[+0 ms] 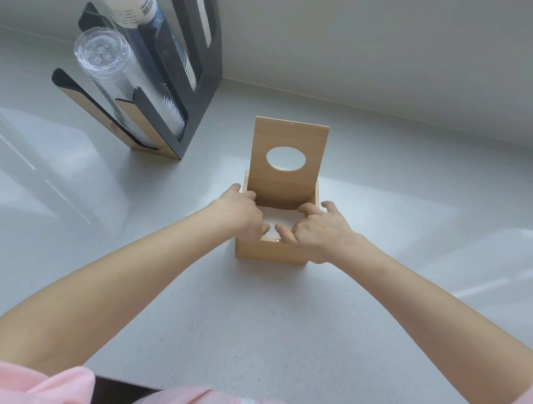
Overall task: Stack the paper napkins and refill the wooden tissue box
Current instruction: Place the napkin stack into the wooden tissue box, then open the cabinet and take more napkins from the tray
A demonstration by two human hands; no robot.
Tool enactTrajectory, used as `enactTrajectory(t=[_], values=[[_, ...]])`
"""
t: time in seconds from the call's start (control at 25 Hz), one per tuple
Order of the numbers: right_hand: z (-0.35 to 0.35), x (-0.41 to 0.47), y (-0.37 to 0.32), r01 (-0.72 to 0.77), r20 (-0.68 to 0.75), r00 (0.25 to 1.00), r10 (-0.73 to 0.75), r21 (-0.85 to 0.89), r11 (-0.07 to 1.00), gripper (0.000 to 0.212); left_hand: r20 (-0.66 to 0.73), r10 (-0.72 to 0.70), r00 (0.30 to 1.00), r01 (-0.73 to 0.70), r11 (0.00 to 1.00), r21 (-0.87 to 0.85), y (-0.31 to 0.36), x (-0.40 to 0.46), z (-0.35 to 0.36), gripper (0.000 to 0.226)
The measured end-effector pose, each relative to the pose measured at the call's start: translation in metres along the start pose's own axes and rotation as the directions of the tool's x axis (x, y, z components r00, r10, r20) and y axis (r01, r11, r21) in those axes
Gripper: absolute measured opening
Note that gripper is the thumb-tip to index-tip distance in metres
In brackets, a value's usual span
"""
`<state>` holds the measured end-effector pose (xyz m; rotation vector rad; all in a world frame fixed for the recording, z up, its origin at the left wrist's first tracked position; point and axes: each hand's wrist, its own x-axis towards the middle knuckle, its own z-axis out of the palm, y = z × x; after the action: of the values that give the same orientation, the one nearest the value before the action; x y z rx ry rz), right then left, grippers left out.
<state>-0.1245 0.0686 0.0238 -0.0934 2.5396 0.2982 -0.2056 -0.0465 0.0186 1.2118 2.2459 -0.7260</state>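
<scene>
Wooden box [271, 250] at frame centre on a grey counter [240, 319], lid [289, 143] upright with oval hole, white napkins [278, 219] inside, left hand [245, 214] and right hand [317, 232] pressing them, fingers curled, cup dispenser [162, 58] upper left.

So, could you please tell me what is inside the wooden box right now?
White napkins lie inside the box, with both hands' fingers on them. The left hand and right hand cover most of the stack; its depth is hidden.

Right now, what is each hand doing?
Left hand: fingers curled, pressing the napkins into the box.
Right hand: the same; a firm hold cannot be told.
</scene>
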Motion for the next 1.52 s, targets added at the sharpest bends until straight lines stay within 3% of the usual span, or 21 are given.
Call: enactTrajectory(t=[0.12,0.24,0.36,0.48,0.64,0.84,1.16,1.52], values=[[-0.001,0.003,-0.003,-0.047,0.024,0.999,0.047,0.02,0.999,0.055,0.017,-0.011,1.0,0.011,1.0,-0.017,0.001,-0.001,-0.004,0.049],[0.003,0.006,-0.004,-0.065,-0.014,0.998,0.067,0.096,0.993,0.054,-0.126,-0.027,0.992,0.014,0.994,-0.108,-0.002,-0.003,0.002,0.045],[0.006,0.001,-0.006,-0.04,-0.159,0.983,0.093,0.309,0.95,0.047,-0.349,-0.065,0.935,-0.041,0.957,-0.289,0.0,-0.015,0.012,0.038],[0.008,-0.016,-0.008,0.012,-0.288,0.948,0.138,0.464,0.886,0.038,-0.456,-0.125,0.881,-0.095,0.898,-0.43,0.003,-0.033,0.023,0.036],[0.016,-0.042,-0.017,0.092,-0.47,0.854,0.225,0.56,0.823,0.048,-0.55,-0.269,0.79,-0.097,0.832,-0.546,0.009,-0.056,0.037,0.043],[0.035,-0.064,-0.027,0.055,-0.462,0.834,0.302,0.614,0.788,0.059,-0.545,-0.421,0.725,-0.038,0.766,-0.642,0.029,-0.076,0.053,0.05],[0.079,-0.111,-0.035,0.021,-0.386,0.875,0.293,0.634,0.773,0.063,-0.414,-0.529,0.741,0.093,0.691,-0.717,0.09,-0.116,0.077,0.058],[0.136,-0.184,-0.046,0.035,-0.354,0.905,0.234,0.613,0.789,0.062,-0.355,-0.594,0.722,0.209,0.676,-0.707,0.178,-0.164,0.102,0.06]])
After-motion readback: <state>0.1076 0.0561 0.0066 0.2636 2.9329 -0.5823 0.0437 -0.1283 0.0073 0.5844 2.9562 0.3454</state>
